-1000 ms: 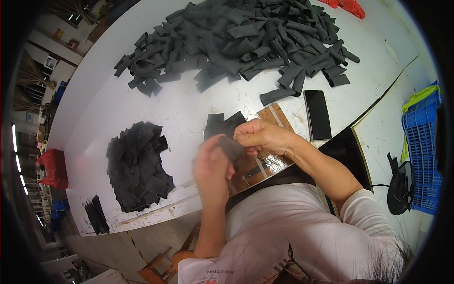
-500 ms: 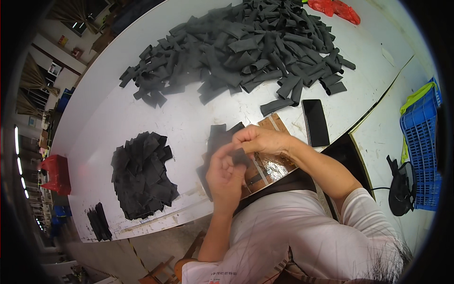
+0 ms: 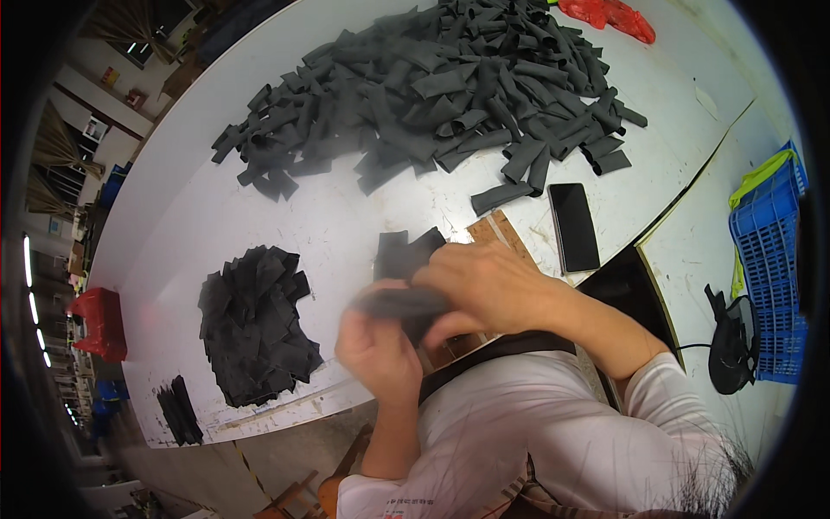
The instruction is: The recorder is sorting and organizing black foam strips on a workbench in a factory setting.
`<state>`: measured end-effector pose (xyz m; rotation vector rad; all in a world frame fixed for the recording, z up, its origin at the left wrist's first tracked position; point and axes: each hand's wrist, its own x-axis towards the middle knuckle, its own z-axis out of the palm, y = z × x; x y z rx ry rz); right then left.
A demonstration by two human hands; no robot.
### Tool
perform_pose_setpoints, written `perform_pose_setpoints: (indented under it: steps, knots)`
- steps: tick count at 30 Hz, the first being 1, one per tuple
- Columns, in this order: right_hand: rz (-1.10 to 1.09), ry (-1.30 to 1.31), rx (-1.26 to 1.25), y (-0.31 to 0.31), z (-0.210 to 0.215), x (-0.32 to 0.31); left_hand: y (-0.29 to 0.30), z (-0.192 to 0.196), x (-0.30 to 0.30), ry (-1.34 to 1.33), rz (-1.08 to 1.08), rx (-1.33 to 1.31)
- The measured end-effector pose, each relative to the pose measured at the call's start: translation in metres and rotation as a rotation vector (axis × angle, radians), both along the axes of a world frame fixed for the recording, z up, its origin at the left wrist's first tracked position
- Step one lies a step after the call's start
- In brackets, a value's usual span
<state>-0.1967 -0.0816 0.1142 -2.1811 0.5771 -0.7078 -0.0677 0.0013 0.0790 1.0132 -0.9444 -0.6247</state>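
Charcoal-dark cloth is up in the air, and from my distant seat I've got both hands on it, just above the near edge of the tabletop (image 3: 346, 227). Left hand (image 3: 380, 356) is curled half closed with the fabric piece (image 3: 402, 303) lying across it; right hand (image 3: 497, 290) comes over the other end, fingers bent, thumb standing apart, and how firmly it grips I can't tell. Handling it well, I'd say, means a light hold near each end, the cloth kept flat between the fingers and its edges squared before any pressure goes on. More dark pieces (image 3: 393, 245) lie just beyond the knuckles, with the brown board (image 3: 500, 230) beside them. One loose pile (image 3: 258, 329) sits to the left along the near edge, and the big heap (image 3: 372, 95) sprawls toward the far edge. Now the trouble spots: the piece and the left fingers are smeared with motion, so I can't make out whether it's folded or a tube. Right fingertips? Tucked out of view. Most of the board is hidden beneath the hands, too.
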Motion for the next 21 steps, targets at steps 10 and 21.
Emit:
perform_pose_setpoints:
  steps: [10,21]
  knots:
    - [0.057,0.195,-0.211,-0.006,-0.052,-0.003,-0.008,-0.004,-0.001,0.181,-0.299,0.131]
    - [0.029,0.226,-0.01,-0.002,-0.065,-0.002,-0.013,0.013,-0.013,-0.232,-0.119,0.18]
